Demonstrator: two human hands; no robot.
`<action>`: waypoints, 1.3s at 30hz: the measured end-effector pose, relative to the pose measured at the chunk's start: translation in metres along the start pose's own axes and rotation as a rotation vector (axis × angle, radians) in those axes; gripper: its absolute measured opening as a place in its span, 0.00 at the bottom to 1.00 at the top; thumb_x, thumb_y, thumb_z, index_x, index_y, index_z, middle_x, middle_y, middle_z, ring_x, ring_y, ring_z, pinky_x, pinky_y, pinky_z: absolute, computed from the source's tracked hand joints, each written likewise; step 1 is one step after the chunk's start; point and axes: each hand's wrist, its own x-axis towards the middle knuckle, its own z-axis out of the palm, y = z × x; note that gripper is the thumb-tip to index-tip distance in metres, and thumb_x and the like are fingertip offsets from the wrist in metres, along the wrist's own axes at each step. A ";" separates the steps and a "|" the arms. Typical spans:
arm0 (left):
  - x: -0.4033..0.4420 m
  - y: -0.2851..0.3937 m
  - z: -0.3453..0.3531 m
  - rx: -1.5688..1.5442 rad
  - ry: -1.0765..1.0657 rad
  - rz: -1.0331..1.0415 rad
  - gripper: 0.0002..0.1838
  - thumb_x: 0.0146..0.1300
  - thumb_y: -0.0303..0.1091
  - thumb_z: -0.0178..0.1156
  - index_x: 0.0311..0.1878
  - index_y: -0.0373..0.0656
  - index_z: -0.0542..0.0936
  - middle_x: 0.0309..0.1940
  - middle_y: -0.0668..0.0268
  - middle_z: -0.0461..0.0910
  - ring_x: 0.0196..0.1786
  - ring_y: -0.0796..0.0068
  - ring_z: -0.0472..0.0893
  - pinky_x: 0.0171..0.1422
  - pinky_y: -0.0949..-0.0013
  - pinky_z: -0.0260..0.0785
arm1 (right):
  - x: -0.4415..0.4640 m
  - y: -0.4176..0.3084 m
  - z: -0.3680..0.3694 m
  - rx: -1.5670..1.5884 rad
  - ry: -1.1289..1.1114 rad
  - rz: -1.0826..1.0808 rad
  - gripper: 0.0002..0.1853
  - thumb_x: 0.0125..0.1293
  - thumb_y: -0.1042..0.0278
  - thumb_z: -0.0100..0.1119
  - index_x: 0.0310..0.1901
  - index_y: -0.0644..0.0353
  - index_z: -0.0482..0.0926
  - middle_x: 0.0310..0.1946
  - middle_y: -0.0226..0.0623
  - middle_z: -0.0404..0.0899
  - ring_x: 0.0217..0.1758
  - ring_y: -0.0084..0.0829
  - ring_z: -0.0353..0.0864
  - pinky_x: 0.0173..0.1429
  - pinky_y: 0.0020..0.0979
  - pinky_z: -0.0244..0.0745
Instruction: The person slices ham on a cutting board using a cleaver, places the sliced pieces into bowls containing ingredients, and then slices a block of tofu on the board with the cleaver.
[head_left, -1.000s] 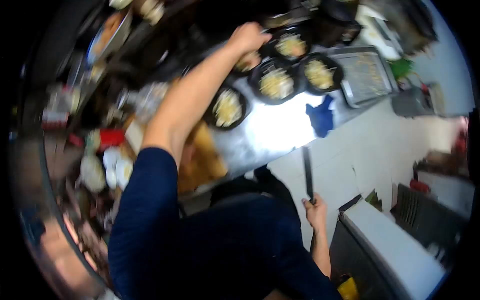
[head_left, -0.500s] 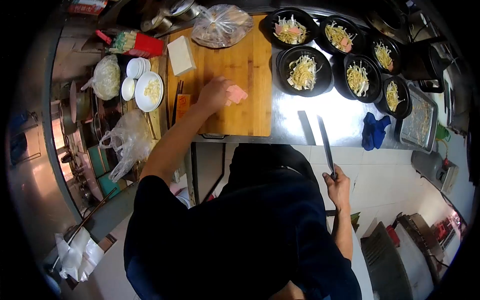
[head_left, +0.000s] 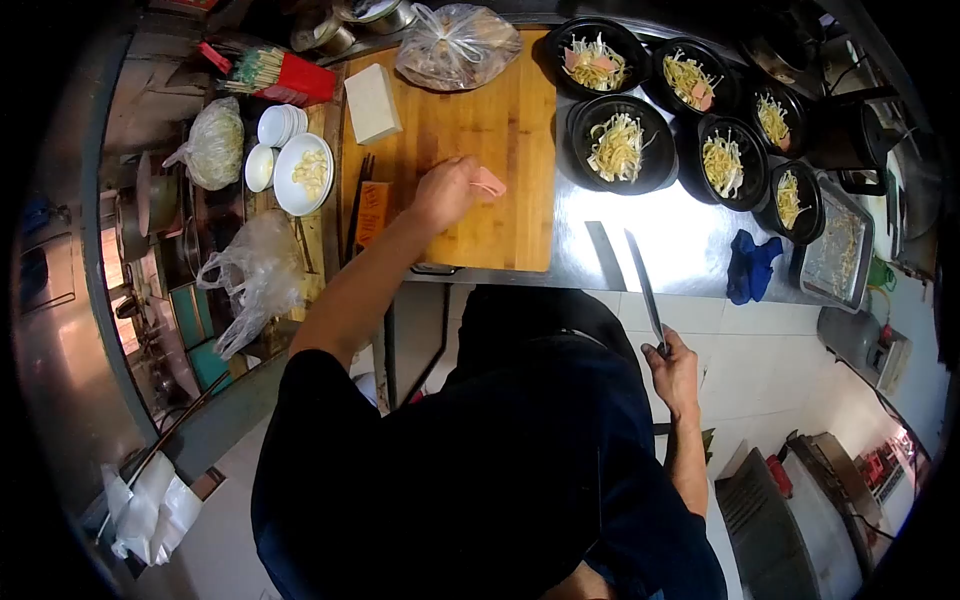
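Above the wooden cutting board (head_left: 500, 130), my left hand (head_left: 447, 194) is closed on pink slices (head_left: 488, 182) that stick out past its fingertips. My right hand (head_left: 674, 372) grips the handle of a knife (head_left: 645, 283), whose blade points up over the edge of the metal counter (head_left: 570, 235). Right of the board stands a black bowl (head_left: 622, 143) with pale noodle-like strands and white pieces. Another black bowl (head_left: 597, 57) behind it has pink slices on its strands, as does the bowl (head_left: 693, 77) to its right.
A white block (head_left: 372, 105) and a tied plastic bag (head_left: 458, 48) lie at the board's back. White dishes (head_left: 303, 174) stand on the left. A blue cloth (head_left: 752, 267) and a metal tray (head_left: 838, 243) are on the right.
From over the bowls, my left hand has come back to the board and now holds pink slices, lifted slightly. The view has swung; the knife stays in my right hand.
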 end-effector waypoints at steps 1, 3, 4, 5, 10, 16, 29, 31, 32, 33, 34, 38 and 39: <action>-0.003 -0.003 0.006 0.004 0.000 -0.003 0.12 0.67 0.21 0.72 0.53 0.37 0.85 0.52 0.51 0.90 0.57 0.50 0.89 0.63 0.57 0.83 | 0.001 0.001 0.000 -0.010 -0.015 0.007 0.27 0.72 0.67 0.77 0.69 0.68 0.85 0.27 0.45 0.83 0.28 0.36 0.79 0.41 0.39 0.80; -0.008 -0.018 0.027 -0.068 0.121 0.051 0.10 0.68 0.19 0.70 0.52 0.36 0.85 0.50 0.51 0.91 0.52 0.53 0.91 0.57 0.60 0.83 | 0.004 0.001 0.000 -0.019 -0.032 0.011 0.27 0.72 0.67 0.77 0.69 0.67 0.85 0.28 0.48 0.85 0.29 0.38 0.82 0.43 0.40 0.81; -0.009 -0.026 0.036 -0.065 0.121 0.047 0.10 0.68 0.19 0.70 0.52 0.36 0.85 0.50 0.51 0.91 0.52 0.53 0.91 0.57 0.60 0.83 | 0.006 0.000 0.001 -0.030 -0.042 -0.003 0.27 0.72 0.67 0.77 0.69 0.67 0.85 0.32 0.52 0.87 0.32 0.41 0.86 0.45 0.40 0.83; -0.010 -0.033 0.044 -0.139 0.145 0.012 0.12 0.68 0.19 0.71 0.53 0.36 0.85 0.50 0.51 0.91 0.53 0.53 0.91 0.58 0.59 0.83 | 0.008 -0.001 0.001 -0.041 -0.052 -0.016 0.27 0.72 0.67 0.77 0.69 0.66 0.85 0.36 0.57 0.90 0.35 0.44 0.91 0.47 0.41 0.85; -0.029 -0.068 0.086 -0.213 0.265 -0.047 0.17 0.70 0.19 0.73 0.60 0.35 0.83 0.51 0.56 0.90 0.48 0.67 0.91 0.49 0.62 0.85 | 0.018 -0.005 0.000 -0.049 -0.077 -0.082 0.26 0.72 0.67 0.77 0.69 0.66 0.84 0.45 0.63 0.91 0.44 0.50 0.96 0.53 0.41 0.87; -0.061 -0.065 0.104 -0.218 0.308 -0.224 0.22 0.67 0.19 0.74 0.64 0.36 0.83 0.56 0.51 0.89 0.54 0.60 0.91 0.52 0.58 0.85 | 0.030 -0.012 0.000 -0.087 -0.136 -0.146 0.25 0.73 0.68 0.75 0.69 0.64 0.84 0.42 0.60 0.92 0.39 0.51 0.94 0.49 0.42 0.86; -0.093 -0.050 0.117 -0.247 0.537 0.040 0.16 0.72 0.19 0.65 0.61 0.34 0.84 0.54 0.46 0.90 0.52 0.50 0.90 0.58 0.53 0.84 | 0.045 -0.040 0.001 -0.170 -0.241 -0.223 0.25 0.75 0.65 0.73 0.71 0.63 0.84 0.32 0.57 0.89 0.36 0.52 0.93 0.46 0.45 0.86; -0.092 -0.051 0.125 -0.452 0.532 0.174 0.14 0.75 0.20 0.65 0.61 0.34 0.85 0.52 0.49 0.91 0.48 0.56 0.91 0.54 0.56 0.85 | 0.046 -0.044 -0.001 -0.186 -0.260 -0.216 0.25 0.75 0.65 0.73 0.71 0.63 0.84 0.34 0.59 0.90 0.38 0.54 0.94 0.48 0.45 0.86; -0.096 -0.030 0.115 -0.606 0.387 -0.001 0.12 0.76 0.21 0.66 0.59 0.33 0.85 0.50 0.51 0.92 0.46 0.61 0.91 0.51 0.59 0.85 | 0.046 -0.045 -0.001 -0.200 -0.277 -0.209 0.26 0.75 0.65 0.73 0.71 0.63 0.84 0.36 0.60 0.91 0.40 0.55 0.94 0.49 0.45 0.86; -0.097 -0.018 0.112 -0.754 0.237 -0.177 0.10 0.77 0.22 0.66 0.58 0.33 0.85 0.48 0.53 0.93 0.44 0.66 0.91 0.49 0.62 0.85 | 0.047 -0.044 -0.001 -0.201 -0.278 -0.208 0.26 0.75 0.65 0.73 0.71 0.63 0.84 0.36 0.60 0.91 0.40 0.55 0.94 0.49 0.45 0.86; -0.094 -0.017 0.117 -0.756 0.236 -0.178 0.10 0.77 0.22 0.66 0.58 0.33 0.85 0.48 0.53 0.93 0.44 0.66 0.91 0.49 0.62 0.85 | 0.047 -0.043 -0.001 -0.204 -0.279 -0.211 0.26 0.75 0.65 0.73 0.71 0.63 0.84 0.38 0.60 0.91 0.41 0.55 0.95 0.50 0.46 0.87; -0.084 -0.037 0.140 -0.479 0.434 -0.189 0.11 0.75 0.24 0.68 0.58 0.37 0.86 0.50 0.53 0.91 0.45 0.58 0.91 0.48 0.57 0.85 | 0.048 -0.041 0.000 -0.213 -0.277 -0.233 0.25 0.75 0.63 0.74 0.70 0.63 0.84 0.41 0.61 0.92 0.43 0.56 0.95 0.52 0.47 0.88; -0.085 -0.042 0.140 -0.239 0.582 -0.071 0.12 0.74 0.24 0.71 0.57 0.38 0.86 0.52 0.54 0.90 0.46 0.59 0.91 0.47 0.56 0.84 | 0.047 -0.040 0.000 -0.215 -0.276 -0.228 0.25 0.75 0.63 0.74 0.70 0.63 0.84 0.41 0.61 0.92 0.43 0.56 0.95 0.52 0.47 0.88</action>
